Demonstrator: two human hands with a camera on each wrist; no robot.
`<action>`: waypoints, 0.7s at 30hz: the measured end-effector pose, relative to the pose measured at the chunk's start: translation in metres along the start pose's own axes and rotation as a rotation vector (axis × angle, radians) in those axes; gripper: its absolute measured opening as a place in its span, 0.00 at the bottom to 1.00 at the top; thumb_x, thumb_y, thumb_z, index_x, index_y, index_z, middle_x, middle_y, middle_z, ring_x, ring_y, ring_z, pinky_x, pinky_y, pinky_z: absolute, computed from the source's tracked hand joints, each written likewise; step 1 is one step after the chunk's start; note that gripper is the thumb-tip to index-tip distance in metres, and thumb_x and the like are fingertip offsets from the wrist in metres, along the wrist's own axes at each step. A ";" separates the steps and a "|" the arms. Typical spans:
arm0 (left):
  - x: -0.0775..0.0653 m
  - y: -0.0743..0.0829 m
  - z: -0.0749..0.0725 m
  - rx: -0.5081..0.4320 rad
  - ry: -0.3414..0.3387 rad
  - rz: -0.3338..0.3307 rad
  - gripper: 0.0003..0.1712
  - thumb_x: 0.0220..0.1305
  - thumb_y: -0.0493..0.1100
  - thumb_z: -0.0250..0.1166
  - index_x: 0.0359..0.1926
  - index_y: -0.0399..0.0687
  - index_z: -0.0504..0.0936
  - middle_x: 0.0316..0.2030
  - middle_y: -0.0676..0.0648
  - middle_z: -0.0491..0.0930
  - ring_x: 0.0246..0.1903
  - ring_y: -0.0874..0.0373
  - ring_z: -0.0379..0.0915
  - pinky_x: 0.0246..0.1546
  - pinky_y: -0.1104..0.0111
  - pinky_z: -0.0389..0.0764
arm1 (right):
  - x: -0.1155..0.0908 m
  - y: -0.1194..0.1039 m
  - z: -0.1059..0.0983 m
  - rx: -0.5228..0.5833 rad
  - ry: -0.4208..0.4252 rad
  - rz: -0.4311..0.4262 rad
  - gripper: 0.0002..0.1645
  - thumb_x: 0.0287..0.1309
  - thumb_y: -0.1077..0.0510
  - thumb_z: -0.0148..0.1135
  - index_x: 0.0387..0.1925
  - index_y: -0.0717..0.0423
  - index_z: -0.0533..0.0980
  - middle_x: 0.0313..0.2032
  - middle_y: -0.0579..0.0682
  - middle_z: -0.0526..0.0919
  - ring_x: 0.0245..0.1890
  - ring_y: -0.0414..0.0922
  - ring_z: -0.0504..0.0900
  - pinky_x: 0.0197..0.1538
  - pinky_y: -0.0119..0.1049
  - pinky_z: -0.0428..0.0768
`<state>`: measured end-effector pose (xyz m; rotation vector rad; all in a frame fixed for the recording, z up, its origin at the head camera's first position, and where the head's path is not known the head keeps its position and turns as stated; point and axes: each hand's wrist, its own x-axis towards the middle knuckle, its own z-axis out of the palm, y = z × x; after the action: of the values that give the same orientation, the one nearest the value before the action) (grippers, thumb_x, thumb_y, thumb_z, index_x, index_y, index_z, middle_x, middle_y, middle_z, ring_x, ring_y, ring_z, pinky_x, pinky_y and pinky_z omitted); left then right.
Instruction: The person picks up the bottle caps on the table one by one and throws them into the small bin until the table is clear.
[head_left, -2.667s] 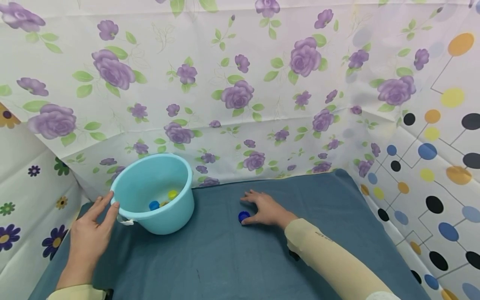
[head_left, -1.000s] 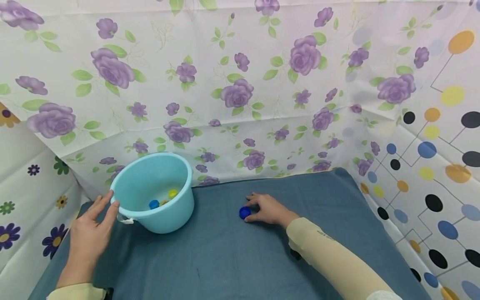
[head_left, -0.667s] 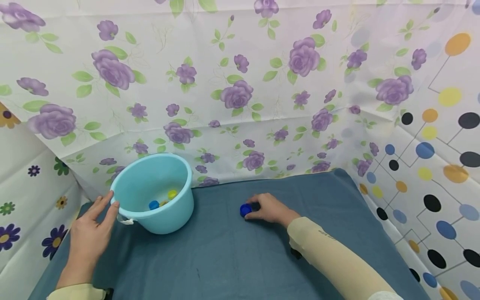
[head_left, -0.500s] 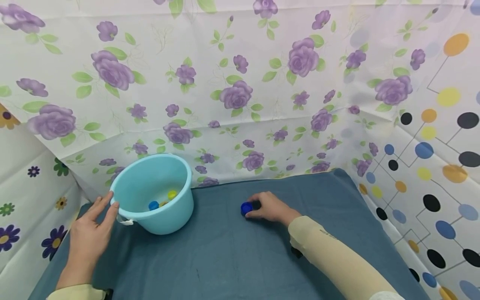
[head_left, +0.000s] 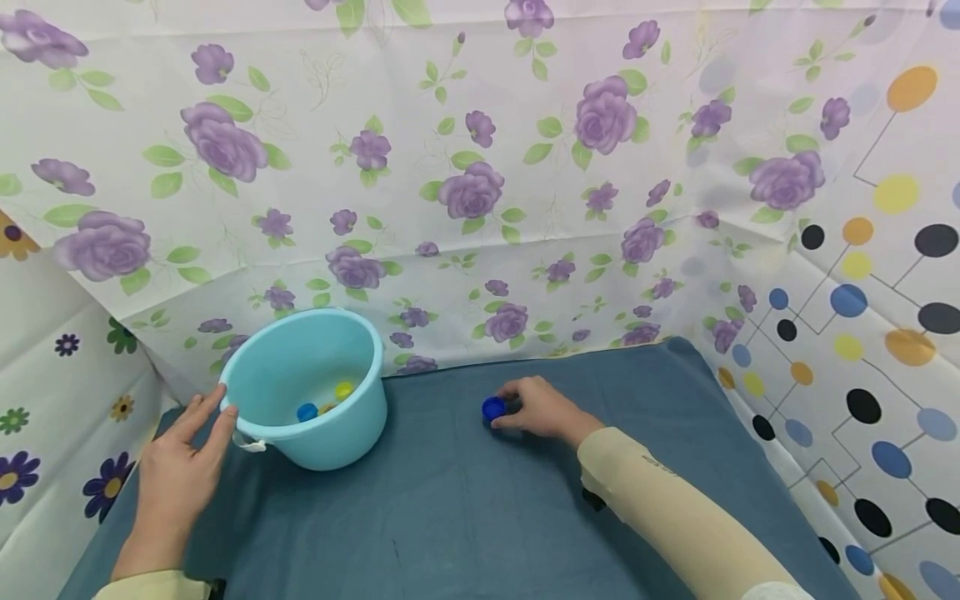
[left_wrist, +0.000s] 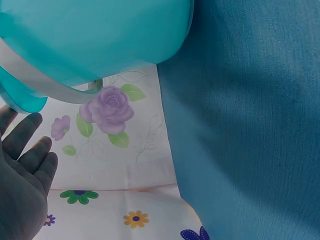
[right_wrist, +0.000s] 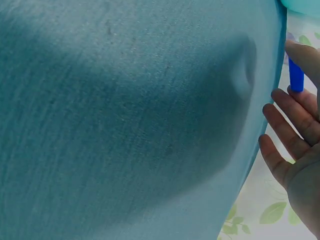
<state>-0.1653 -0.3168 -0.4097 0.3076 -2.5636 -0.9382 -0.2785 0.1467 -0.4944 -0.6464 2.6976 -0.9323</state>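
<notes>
My right hand (head_left: 543,408) pinches a dark blue bottle cap (head_left: 493,408) between thumb and index finger, over the middle of the table. In the right wrist view the cap (right_wrist: 296,76) shows edge-on between the thumb and fingertip, the other fingers spread loosely. My left hand (head_left: 176,475) touches the left rim of a light blue bucket (head_left: 337,437) with nearly straight fingers. Seen from the left wrist, the hand (left_wrist: 25,175) has its fingertips at the bucket's edge. Inside the bucket lie a blue cap (head_left: 307,412), a yellow cap (head_left: 343,391) and another yellowish piece, partly hidden by the rim.
A blue-grey cloth (head_left: 450,517) covers the table. Behind it hangs a white sheet with purple flowers (head_left: 472,192); a dotted sheet (head_left: 862,333) closes off the right side. The bucket's white handle (left_wrist: 50,85) hangs down along its outside.
My right hand has closed thumb and finger on the blue bottle cap and raised it slightly, up and rightward in the head view. The left hand and bucket hold their place.
</notes>
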 end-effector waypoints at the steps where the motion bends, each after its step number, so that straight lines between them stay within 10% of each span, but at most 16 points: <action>1: 0.000 0.000 0.000 0.002 -0.002 -0.001 0.27 0.66 0.60 0.53 0.65 0.74 0.63 0.67 0.46 0.60 0.69 0.47 0.54 0.59 0.35 0.58 | 0.000 -0.001 -0.001 -0.008 0.004 -0.002 0.24 0.47 0.40 0.69 0.46 0.43 0.79 0.43 0.42 0.83 0.39 0.34 0.81 0.36 0.30 0.82; 21: 0.000 0.000 0.000 0.014 -0.006 -0.017 0.28 0.65 0.62 0.53 0.66 0.75 0.62 0.67 0.49 0.60 0.70 0.50 0.53 0.59 0.35 0.58 | 0.008 -0.023 -0.018 -0.044 0.034 -0.050 0.22 0.48 0.39 0.68 0.44 0.40 0.80 0.43 0.39 0.83 0.48 0.41 0.81 0.48 0.38 0.81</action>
<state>-0.1656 -0.3167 -0.4099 0.3317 -2.5777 -0.9281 -0.2844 0.1367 -0.4663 -0.7161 2.7508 -0.9067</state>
